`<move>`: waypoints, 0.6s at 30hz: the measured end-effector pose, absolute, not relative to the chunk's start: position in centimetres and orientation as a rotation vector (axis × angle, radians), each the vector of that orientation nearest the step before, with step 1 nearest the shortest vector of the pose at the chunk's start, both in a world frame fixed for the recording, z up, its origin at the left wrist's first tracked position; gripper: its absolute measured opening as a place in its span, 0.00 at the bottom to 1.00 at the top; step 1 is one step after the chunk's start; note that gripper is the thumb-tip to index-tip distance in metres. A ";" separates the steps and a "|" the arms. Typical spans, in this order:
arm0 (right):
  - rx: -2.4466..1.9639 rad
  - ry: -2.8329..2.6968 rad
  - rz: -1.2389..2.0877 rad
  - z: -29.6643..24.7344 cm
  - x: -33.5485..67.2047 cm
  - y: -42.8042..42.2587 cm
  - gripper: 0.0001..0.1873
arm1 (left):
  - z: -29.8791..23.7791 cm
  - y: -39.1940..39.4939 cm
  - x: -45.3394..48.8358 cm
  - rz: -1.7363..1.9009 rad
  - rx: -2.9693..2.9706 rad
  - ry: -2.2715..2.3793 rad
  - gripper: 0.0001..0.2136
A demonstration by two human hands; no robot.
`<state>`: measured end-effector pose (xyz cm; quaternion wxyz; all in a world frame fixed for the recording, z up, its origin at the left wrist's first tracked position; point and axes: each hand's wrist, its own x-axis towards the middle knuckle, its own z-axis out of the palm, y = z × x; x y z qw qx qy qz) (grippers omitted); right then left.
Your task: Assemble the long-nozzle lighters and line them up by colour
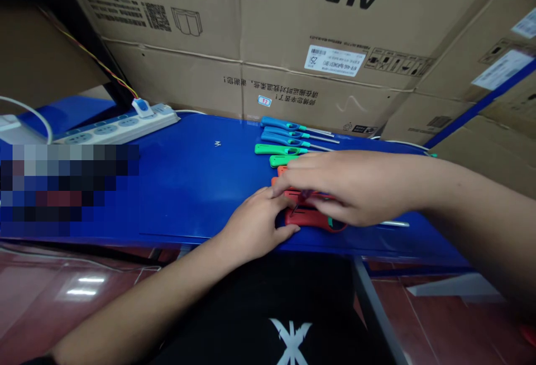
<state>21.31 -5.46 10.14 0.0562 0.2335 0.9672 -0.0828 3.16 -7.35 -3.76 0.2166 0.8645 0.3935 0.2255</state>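
A row of long-nosed lighters lies on the blue table [188, 186]: three blue ones [288, 133] at the back, two green ones [278, 150] in front of them, then red ones [312, 219] nearest me. My right hand [355, 186] lies across the red lighters with fingers curled over them, hiding most of them. My left hand [255, 222] rests on the table at the handle ends of the red lighters, fingers bent against them, thumb touching the front one. What each hand actually grips is hidden.
A white power strip [117, 125] with a plugged-in cable lies at the back left. Large cardboard boxes [293, 35] stand right behind the table. A blurred patch covers the table's left part. The table's front edge is close to my body, with red floor below.
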 end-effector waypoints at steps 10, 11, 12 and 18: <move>0.667 2.975 -0.192 10.1 21.5 -5.7 0.15 | -3.6 -7.3 3.2 0.654 2.387 1.081 0.16; 0.692 2.965 -0.177 10.0 21.5 -5.8 0.15 | -3.6 -7.3 3.3 0.671 2.385 1.076 0.16; 0.768 2.928 -0.121 10.0 21.4 -5.8 0.14 | -3.6 -7.3 3.3 0.690 2.382 1.071 0.17; 0.786 2.919 -0.107 10.1 21.4 -5.8 0.11 | -3.6 -7.3 3.3 0.655 2.367 1.109 0.11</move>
